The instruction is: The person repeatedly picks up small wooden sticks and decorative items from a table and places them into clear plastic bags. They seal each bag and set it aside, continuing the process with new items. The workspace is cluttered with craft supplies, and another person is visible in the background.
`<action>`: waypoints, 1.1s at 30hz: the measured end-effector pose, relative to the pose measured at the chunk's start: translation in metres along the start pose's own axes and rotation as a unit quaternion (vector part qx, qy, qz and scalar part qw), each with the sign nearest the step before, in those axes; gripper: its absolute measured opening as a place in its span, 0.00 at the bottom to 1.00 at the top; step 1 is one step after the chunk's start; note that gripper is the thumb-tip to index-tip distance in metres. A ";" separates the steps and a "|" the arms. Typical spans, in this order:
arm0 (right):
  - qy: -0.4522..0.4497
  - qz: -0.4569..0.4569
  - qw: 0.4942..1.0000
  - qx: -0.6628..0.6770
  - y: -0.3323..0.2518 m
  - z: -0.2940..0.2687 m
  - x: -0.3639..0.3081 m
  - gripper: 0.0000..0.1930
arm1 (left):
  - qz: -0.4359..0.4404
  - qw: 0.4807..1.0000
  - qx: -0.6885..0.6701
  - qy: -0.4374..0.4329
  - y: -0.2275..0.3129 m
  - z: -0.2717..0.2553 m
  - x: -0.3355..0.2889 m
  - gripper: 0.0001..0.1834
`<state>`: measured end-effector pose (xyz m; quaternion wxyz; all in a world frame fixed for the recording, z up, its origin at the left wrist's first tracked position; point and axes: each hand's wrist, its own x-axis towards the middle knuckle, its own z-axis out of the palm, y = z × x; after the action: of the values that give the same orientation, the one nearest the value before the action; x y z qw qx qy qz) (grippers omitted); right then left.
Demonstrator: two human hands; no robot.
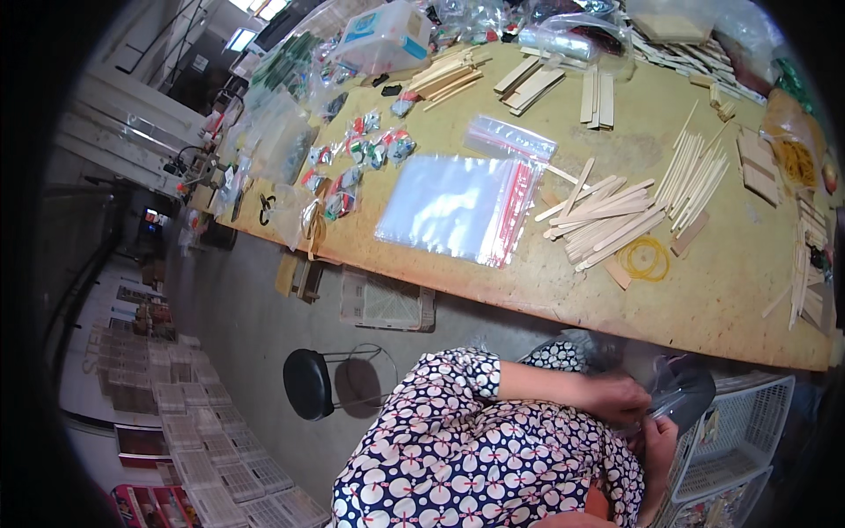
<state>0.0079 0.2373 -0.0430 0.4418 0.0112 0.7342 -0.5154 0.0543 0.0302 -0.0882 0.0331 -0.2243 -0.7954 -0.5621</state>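
Observation:
Below the table edge, close to my body, both hands meet at a clear plastic bag point(672, 401). My left hand point(619, 398) reaches across from the left, its fingers closed at the bag's near side and slightly blurred. My right hand point(658, 436) is just below it, with thumb and fingers pinched at the same bag. What the bag holds is too blurred to make out. On the table above lie a stack of clear zip bags point(449, 207) with red seals, a pile of flat wooden craft sticks point(603, 214) and yellow rubber bands point(645, 259).
Thin wooden sticks point(695, 180) and wood strips point(598, 99) lie farther back. Small filled packets point(383, 148) are at the table's left. A plastic basket point(746, 431) stands beside my right hand. A black stool point(308, 385) and a crate point(387, 301) are on the floor.

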 end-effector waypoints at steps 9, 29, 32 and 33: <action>-0.004 0.001 0.979 0.203 0.045 -0.008 0.004 0.10 | 0.054 0.997 0.049 -0.035 -0.016 0.004 0.021 0.09; 0.153 -0.180 0.954 0.186 0.025 0.011 0.030 0.10 | -0.154 0.987 0.043 -0.022 0.008 0.004 0.041 0.06; 0.162 -0.157 0.958 0.176 0.031 0.014 0.032 0.10 | -0.132 0.987 0.089 -0.033 0.009 0.003 0.045 0.04; 0.165 -0.150 0.960 0.166 0.030 0.015 0.032 0.10 | -0.138 0.984 0.108 -0.040 0.010 0.002 0.045 0.04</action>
<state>0.0119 0.2256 -0.0876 0.2235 0.0589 0.6943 -0.6815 0.0178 0.0494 -0.0668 -0.0524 -0.1297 -0.8753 -0.4629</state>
